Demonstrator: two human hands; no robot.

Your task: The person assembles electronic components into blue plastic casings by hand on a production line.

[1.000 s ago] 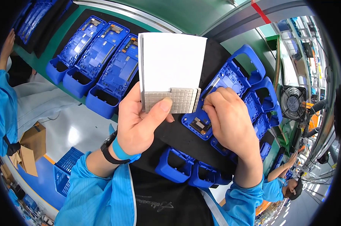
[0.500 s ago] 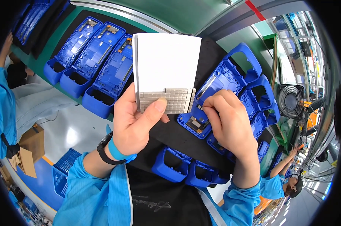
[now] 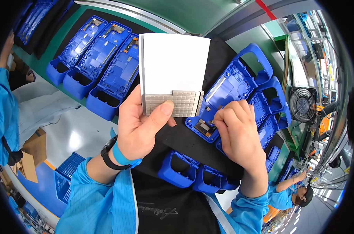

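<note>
We find a white card-like sheet point(image 3: 175, 62) held upright above the surface point(image 3: 48, 52), between two groups of blue housings. Across its lower part we note a block of small grey squares point(image 3: 177, 104) in close rows, the top row covering only the right portion. The left hand point(image 3: 139, 130) has its grip closed on the sheet and squares together, thumb pressed flat on the front. The right hand point(image 3: 239, 136) is just to the right, its grip pinched with thumb and fingertips together; we cannot tell whether a small piece lies between them. It is over the lower end of an open blue housing point(image 3: 227, 90), where inner boards show. Further right we record more housings, partly overlapped in view. To the left, three open housings point(image 3: 94, 62) stand side by side on a black mat point(image 3: 173, 134). Nearer the body are other blue housings point(image 3: 181, 177). Beyond, we observe a round fan point(image 3: 303, 103) at right, and a cardboard box point(image 3: 34, 146) and a blue crate point(image 3: 63, 186) at lower left
</note>
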